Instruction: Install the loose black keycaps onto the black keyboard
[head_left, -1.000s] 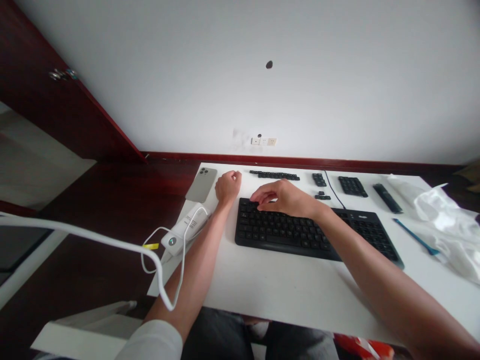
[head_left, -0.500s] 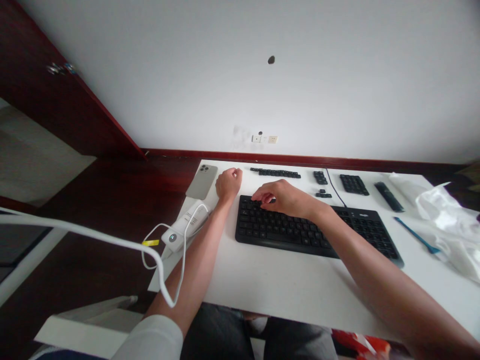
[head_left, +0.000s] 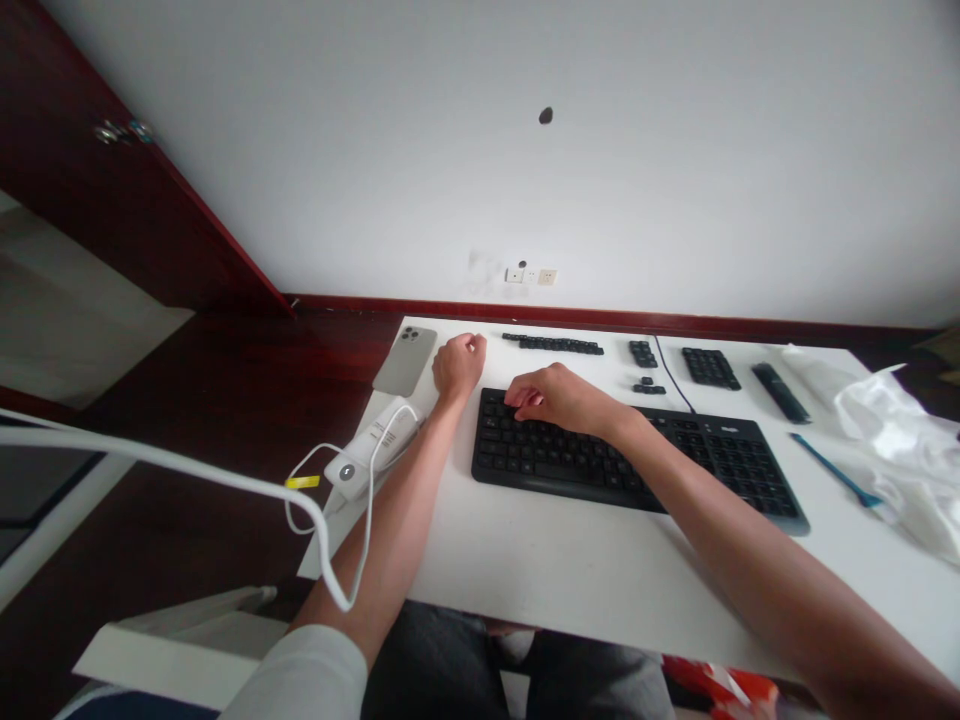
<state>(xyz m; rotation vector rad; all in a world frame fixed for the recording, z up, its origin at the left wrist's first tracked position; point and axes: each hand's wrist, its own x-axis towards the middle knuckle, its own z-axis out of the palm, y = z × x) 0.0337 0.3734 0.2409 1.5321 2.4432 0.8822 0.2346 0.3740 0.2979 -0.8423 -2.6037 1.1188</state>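
A black keyboard lies on the white table. Over its upper left part is my right hand, its fingers curled and brought together near the top row; whatever they may hold is hidden. My left hand rests on the table left of the keyboard, fingers curled inward, and its contents cannot be made out. Behind the keyboard lies a row of loose black keycaps. Further right are small keycap groups and a larger keycap block.
A phone and a white power strip with looping cables are at the left. On the right lie a black remote-like object, a blue brush and crumpled white plastic.
My right hand has shifted very slightly over the upper left keys, its fingers still curled. My left hand keeps the same pose.
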